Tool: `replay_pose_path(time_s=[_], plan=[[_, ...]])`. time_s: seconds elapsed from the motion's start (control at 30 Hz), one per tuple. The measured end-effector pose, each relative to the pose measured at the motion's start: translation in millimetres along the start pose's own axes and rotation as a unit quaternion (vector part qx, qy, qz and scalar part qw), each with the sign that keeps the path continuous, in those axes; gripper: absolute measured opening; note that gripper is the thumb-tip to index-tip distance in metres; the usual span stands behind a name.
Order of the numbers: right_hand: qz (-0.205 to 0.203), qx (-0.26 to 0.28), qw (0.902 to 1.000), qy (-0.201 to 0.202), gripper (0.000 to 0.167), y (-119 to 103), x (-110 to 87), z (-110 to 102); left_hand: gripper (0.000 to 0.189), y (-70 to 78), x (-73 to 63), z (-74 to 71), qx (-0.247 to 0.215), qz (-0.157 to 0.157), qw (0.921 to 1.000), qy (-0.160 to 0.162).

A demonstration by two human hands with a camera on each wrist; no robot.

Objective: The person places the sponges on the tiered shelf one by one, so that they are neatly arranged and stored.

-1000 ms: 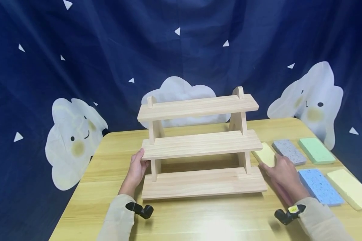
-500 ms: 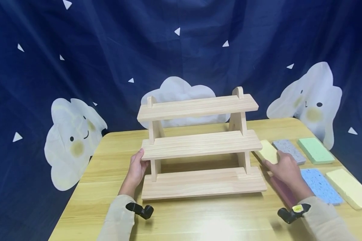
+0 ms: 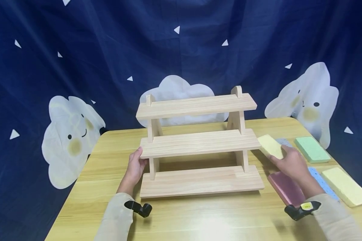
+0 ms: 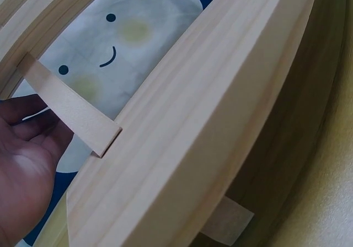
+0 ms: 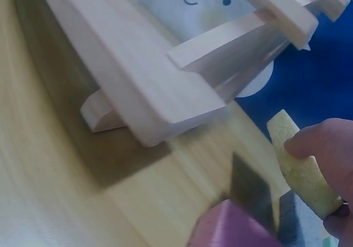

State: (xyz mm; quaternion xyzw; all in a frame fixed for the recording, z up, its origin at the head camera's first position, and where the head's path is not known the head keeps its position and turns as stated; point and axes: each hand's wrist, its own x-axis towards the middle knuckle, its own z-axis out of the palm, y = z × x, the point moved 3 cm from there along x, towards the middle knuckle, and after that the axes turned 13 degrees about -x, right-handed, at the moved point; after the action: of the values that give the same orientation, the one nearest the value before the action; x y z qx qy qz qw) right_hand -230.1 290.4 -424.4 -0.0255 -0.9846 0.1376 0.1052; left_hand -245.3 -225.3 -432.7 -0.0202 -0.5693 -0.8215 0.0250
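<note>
Right hand (image 3: 293, 164) pinches pale yellow block (image 3: 269, 146), thumb on one face; block is tilted, raised off bench (image 3: 181, 216). Left hand (image 3: 134, 167) grips three-tier wooden stand (image 3: 199, 144) at left end of middle board; stand sits right of that hand, left of the right one. Around right hand: grey block (image 3: 284, 142) just beyond, partly hidden; green block (image 3: 312, 149) beyond and to its right; pink block (image 3: 286, 187) on the near side; blue block (image 3: 322, 180) right, partly covered by forearm; second yellow block (image 3: 347, 187) farther right.
</note>
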Motion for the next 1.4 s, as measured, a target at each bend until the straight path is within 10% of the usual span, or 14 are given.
replay_pose_path(time_s=[0.8,1.1,1.4], plan=[[-0.008,-0.022,0.9997,-0.003,0.071,0.2,33.1,-72.4,0.055,-1.5,1.1,-2.3,0.008,0.003,0.9999,-0.006],[-0.012,-0.009,0.9988,-0.046,0.083,-9.1,50.8,-98.0,0.061,-1.9,-0.3,0.4,-0.028,0.065,0.9961,-0.052],[-0.015,-0.018,0.9993,-0.03,0.085,-21.3,66.4,-128.3,0.055,-0.4,0.9,1.4,-0.015,0.021,0.9996,-0.009]])
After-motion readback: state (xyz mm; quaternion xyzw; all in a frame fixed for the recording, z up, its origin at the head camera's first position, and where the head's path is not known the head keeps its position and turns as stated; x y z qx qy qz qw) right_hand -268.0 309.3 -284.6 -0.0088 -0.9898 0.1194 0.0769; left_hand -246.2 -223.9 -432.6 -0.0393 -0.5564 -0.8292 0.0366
